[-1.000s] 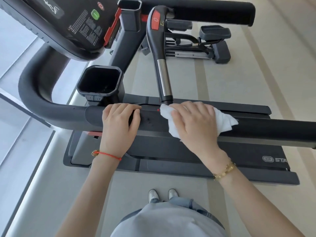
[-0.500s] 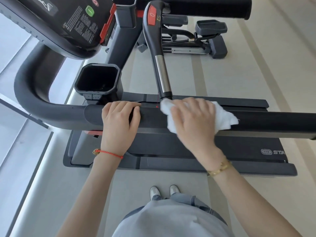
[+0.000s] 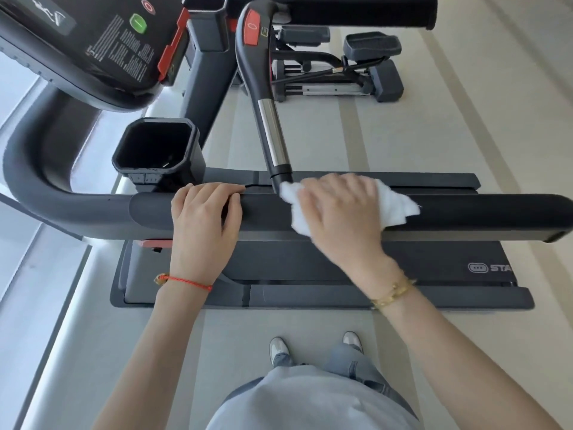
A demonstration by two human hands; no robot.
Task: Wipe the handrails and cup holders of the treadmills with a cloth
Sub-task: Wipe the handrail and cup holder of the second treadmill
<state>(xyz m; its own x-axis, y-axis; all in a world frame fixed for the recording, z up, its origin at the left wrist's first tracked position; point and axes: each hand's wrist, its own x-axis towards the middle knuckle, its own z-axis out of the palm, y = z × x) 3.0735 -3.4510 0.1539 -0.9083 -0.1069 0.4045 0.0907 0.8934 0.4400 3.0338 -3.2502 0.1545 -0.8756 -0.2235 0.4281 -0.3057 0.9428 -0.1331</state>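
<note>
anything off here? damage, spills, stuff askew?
Nothing stands out. The right hand presses the white cloth on the handrail; the left hand rests on the rail. The cup holder sits upright; its inside is too dark to judge.

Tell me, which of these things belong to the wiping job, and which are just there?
Part of the job:
white cloth under the right hand
black handrail, which the left hand rests on
cup holder

Just there:
console panel
treadmill deck
pedal machine on the floor behind
</note>
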